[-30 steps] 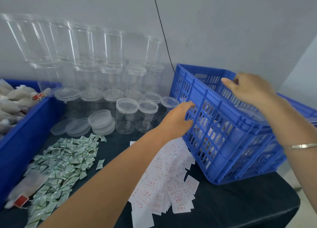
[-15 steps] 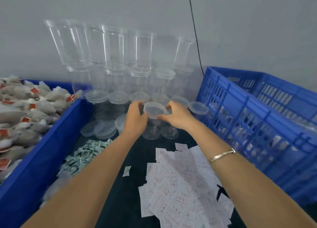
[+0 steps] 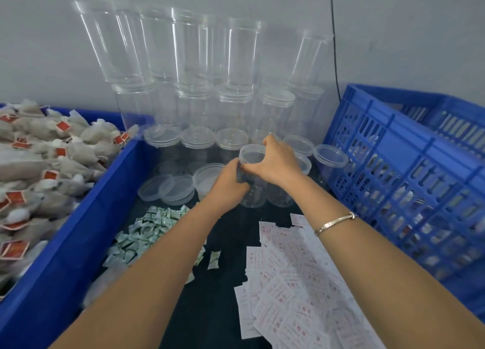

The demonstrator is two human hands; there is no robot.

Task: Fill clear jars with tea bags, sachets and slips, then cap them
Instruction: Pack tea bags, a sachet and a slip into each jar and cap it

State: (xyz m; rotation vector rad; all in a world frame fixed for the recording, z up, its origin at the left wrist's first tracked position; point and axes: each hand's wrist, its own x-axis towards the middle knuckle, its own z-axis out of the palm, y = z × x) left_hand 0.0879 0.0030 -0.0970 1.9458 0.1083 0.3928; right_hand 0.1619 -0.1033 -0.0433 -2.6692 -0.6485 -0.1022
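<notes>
Your left hand [image 3: 231,184] curled round the body of a clear round plastic jar [image 3: 253,198] toward the rear edge of the dark table [image 3: 225,296], while your right hand [image 3: 277,163] gripped its top from above. Small green sachets [image 3: 147,233] lay beside the left blue tub [image 3: 78,238], and white printed slips [image 3: 294,283] lay toward the front-right.

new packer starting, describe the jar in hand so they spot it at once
Between the blue bin and lattice crate, clear jars stand against the wall. The jar is in their front row, the only one gripped by both hands: left hand on its side, right hand at its rim.
</notes>
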